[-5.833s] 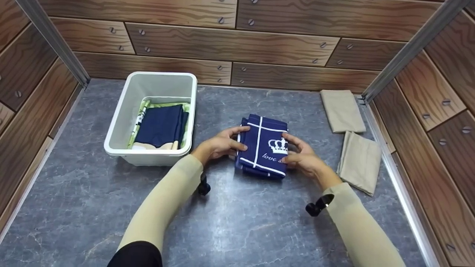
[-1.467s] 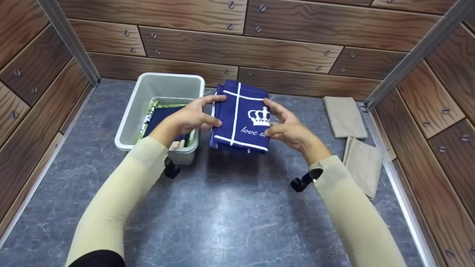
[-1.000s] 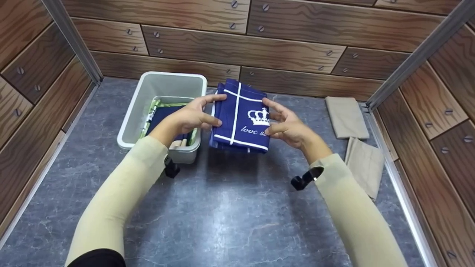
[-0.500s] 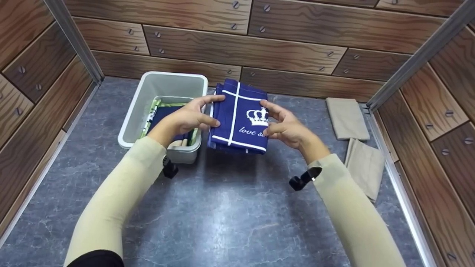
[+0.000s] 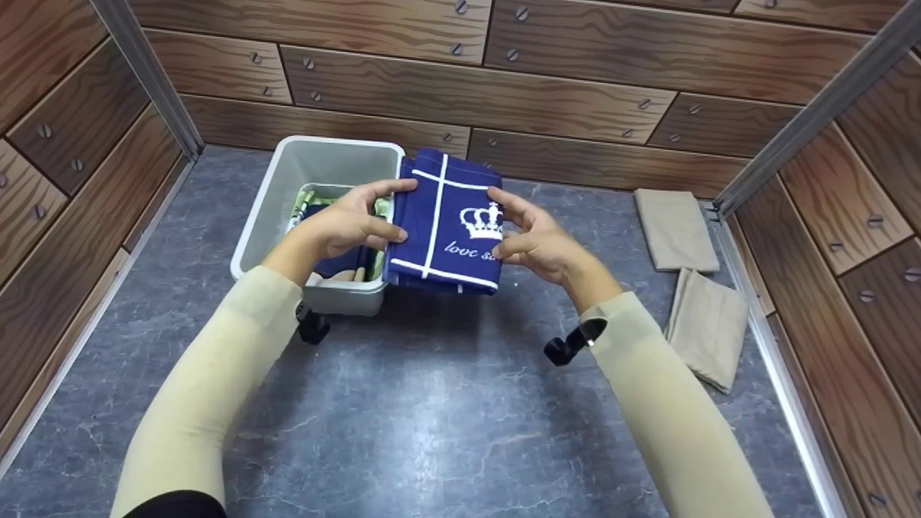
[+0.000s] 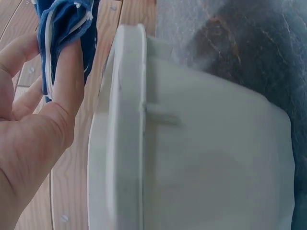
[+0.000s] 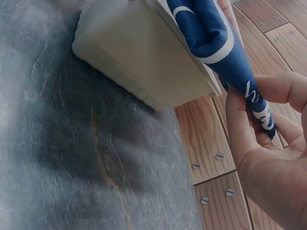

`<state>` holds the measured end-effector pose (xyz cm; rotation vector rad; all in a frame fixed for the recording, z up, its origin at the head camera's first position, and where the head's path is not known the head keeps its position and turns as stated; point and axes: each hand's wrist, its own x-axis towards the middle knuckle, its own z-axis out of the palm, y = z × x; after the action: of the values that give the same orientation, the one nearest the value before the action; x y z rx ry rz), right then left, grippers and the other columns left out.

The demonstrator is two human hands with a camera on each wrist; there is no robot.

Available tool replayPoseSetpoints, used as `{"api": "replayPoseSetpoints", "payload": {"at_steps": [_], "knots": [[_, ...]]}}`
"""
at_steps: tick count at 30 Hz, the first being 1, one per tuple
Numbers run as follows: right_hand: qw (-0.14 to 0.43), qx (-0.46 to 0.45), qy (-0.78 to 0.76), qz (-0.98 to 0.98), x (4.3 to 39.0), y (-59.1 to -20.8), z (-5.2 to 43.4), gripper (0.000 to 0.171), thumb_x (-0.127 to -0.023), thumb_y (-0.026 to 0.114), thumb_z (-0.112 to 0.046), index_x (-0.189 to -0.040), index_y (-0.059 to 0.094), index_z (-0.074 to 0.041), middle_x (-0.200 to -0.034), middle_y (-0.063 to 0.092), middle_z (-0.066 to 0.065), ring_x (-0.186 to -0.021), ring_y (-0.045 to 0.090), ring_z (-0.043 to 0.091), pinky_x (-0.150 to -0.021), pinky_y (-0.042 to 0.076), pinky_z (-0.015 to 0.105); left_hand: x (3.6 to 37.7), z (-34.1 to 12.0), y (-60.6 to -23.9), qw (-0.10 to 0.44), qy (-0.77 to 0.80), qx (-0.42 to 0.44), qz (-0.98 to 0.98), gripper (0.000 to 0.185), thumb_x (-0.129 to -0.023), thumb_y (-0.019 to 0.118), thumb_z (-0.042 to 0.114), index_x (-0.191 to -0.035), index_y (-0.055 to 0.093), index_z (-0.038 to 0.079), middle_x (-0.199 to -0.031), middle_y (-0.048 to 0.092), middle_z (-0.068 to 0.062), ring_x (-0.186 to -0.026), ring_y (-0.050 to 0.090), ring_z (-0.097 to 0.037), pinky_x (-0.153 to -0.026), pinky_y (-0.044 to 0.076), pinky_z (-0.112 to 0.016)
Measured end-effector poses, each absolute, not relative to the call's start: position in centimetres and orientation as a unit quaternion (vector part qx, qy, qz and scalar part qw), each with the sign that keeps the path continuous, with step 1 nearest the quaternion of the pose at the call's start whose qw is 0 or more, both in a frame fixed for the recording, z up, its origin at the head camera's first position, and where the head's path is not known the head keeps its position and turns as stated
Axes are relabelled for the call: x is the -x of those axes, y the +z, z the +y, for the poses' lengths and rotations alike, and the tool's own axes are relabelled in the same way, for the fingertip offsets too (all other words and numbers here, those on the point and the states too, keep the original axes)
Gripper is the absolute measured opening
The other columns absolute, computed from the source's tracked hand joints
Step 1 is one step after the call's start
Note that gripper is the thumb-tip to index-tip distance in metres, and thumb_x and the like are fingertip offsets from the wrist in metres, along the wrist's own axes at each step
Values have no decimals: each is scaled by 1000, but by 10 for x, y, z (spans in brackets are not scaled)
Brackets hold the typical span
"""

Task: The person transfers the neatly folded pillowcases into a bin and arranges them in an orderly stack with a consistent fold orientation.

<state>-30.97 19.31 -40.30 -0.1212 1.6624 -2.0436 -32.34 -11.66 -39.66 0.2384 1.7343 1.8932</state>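
Note:
A folded navy cloth (image 5: 446,237) with white lines, a crown print and lettering is held up off the surface between both hands. My left hand (image 5: 342,223) pinches its left edge, thumb on top and fingers partly hidden beneath. On the opposite edge, by the crown, my right hand (image 5: 543,241) pinches it the same way. The cloth's left side overlaps the right rim of a pale plastic bin (image 5: 252,223). Inside the bin lie folded cloths, among them a dark navy cloth (image 5: 345,265) and a green patterned one, partly covered by my left hand and wrist.
Two folded beige cloths lie at the right: one beige cloth (image 5: 676,230) farther back, the other beige cloth (image 5: 709,327) nearer, touching it. Wood-patterned walls (image 5: 403,79) border the grey marbled surface (image 5: 432,403) at the back and sides.
Both hands have lifted the folded navy cloth from the surface and carried it back and left to the bin's rim. In the last half second it moved slightly farther left.

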Motion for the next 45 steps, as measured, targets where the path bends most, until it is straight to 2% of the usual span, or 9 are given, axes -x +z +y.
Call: {"api": "replayPoseSetpoints", "payload": {"at_steps": [11, 27, 35, 45], "knots": [[253, 40, -757, 601, 313, -402, 174, 103, -69, 54, 31, -155, 37, -23, -150, 35, 12, -125, 53, 35, -93, 57, 47, 322, -135, -394, 272, 710, -79, 645, 86, -80, 64, -21, -152, 41, 20, -139, 43, -18, -102, 67, -30, -85, 60, -45], [248, 41, -747, 616, 318, -396, 141, 101, -67, 55, 32, -153, 41, -21, -148, 38, 11, -115, 59, 36, -90, 58, 47, 322, -163, -385, 271, 693, -71, 664, 87, -81, 65, -20, -153, 38, 20, -146, 35, -16, -102, 68, -29, -85, 60, -43], [233, 39, -728, 644, 320, -391, 131, 100, -65, 54, 31, -152, 41, -17, -146, 37, 12, -100, 65, 32, -83, 60, 44, 323, -166, -381, 276, 688, -57, 669, 87, -81, 65, -21, -153, 37, 20, -143, 40, -19, -104, 68, -29, -86, 60, -43], [221, 40, -698, 680, 320, -383, 113, 100, -64, 58, 28, -151, 44, -19, -143, 40, 10, -101, 62, 30, -81, 61, 42, 325, -173, -376, 277, 682, -60, 674, 87, -82, 63, -22, -154, 36, 18, -139, 44, -22, -105, 66, -28, -87, 59, -44]]}}
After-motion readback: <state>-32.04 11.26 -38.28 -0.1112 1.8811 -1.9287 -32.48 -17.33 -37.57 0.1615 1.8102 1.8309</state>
